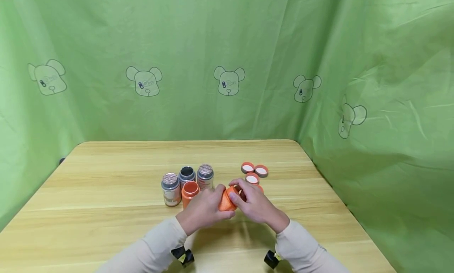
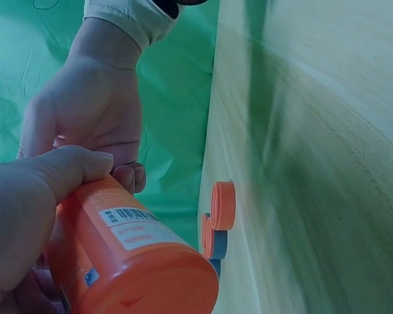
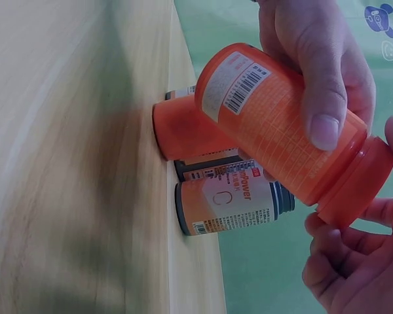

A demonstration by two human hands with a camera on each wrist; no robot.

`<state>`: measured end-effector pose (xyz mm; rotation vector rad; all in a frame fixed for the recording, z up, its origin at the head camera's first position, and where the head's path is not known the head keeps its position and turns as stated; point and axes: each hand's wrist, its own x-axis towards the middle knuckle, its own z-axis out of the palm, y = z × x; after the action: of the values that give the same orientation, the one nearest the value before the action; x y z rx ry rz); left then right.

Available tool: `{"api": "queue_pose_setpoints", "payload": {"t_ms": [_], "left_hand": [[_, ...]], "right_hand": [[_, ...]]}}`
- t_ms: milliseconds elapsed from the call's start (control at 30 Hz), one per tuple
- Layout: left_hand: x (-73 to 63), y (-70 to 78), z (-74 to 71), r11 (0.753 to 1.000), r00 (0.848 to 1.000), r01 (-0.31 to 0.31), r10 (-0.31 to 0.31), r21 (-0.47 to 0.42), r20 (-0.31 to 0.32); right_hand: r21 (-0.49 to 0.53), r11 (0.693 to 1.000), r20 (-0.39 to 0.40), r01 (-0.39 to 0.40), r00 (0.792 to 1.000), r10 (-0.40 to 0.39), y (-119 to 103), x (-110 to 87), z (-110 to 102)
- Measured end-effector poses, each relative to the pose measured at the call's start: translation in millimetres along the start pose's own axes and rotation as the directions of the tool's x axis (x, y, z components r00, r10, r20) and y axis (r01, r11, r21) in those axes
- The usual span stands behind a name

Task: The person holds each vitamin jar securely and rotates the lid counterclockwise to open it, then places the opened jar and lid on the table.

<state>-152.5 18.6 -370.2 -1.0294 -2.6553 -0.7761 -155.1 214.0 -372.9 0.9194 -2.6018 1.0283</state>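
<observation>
My left hand (image 1: 207, 208) grips an orange bottle (image 3: 262, 118) round its body, tilted above the table. A white label with a barcode shows on the bottle's side. The fingers of my right hand (image 1: 253, 202) hold the orange cap (image 3: 360, 183), which sits on the bottle's neck. Just left of my hands stands another orange bottle (image 1: 190, 189) without a cap, its mouth uncovered. In the left wrist view the held bottle's base (image 2: 157, 288) faces the camera, and my right hand covers the cap.
Grey-topped bottles stand behind and left: two with printed seals, one at the left (image 1: 171, 192) and one at the back (image 1: 205, 176), and one with an unsealed dark mouth (image 1: 186, 173). Several caps (image 1: 261, 171) lie beyond my right hand, one partly hidden. Green cloth (image 1: 184, 32) hangs behind the wooden table (image 1: 106, 174).
</observation>
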Motion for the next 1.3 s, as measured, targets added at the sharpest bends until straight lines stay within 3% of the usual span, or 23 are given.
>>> {"api": "queue_pose_setpoints", "payload": {"t_ms": [367,800,1300], "left_hand": [[1.6,0.8,-1.9,1.000,1.000,0.011,-0.011,0.000,0.023],[2.5,0.4,-1.4,1.000,1.000,0.008,-0.008,0.009,0.013],[3.2,0.8,-2.2,1.000,1.000,0.006,-0.007,0.009,0.015]], "right_hand": [[0.025,0.998,-0.004,0.061,0.998,-0.061,-1.4,-0.3,-3.4],[-0.009,1.000,-0.060,-0.002,0.998,0.001,-1.5,0.1,-0.6],[-0.006,0.999,-0.068,0.043,0.997,-0.043,-0.8,-0.2,-1.7]]}}
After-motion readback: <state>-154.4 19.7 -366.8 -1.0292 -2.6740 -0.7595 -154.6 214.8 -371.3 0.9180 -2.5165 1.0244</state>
